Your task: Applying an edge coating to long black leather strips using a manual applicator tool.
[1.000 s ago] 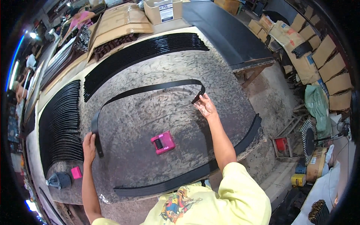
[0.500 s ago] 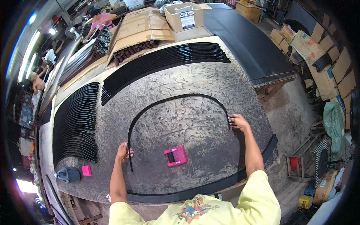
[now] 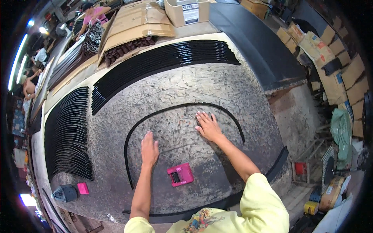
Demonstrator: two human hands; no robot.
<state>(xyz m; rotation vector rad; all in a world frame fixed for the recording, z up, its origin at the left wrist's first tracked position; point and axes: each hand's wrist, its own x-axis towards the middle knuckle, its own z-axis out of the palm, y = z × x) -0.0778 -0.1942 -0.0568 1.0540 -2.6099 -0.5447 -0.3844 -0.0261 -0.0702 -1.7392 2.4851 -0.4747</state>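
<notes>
A long black strip lies on the worn table in a wide arch, its two ends toward me. Inside the arch, my left hand is open with its fingers stretched forward, apart from the strip's left side. My right hand is spread, palm down, just below the top of the curve, and holds nothing. Nearer to me, between my forearms, sits a pink block-shaped tool with a dark middle. Another black strip or band runs along the table's near edge, partly hidden by my shirt.
Rows of black strips lie at the back and left. A small pink block and a dark cloth-like bundle are at near left. Beyond stand a cardboard box and a black-topped table. Another person works at far left.
Both hands have let go of the strip's sides and moved inward, the right one farther up toward the curve. The strip now rests on the table by itself.
</notes>
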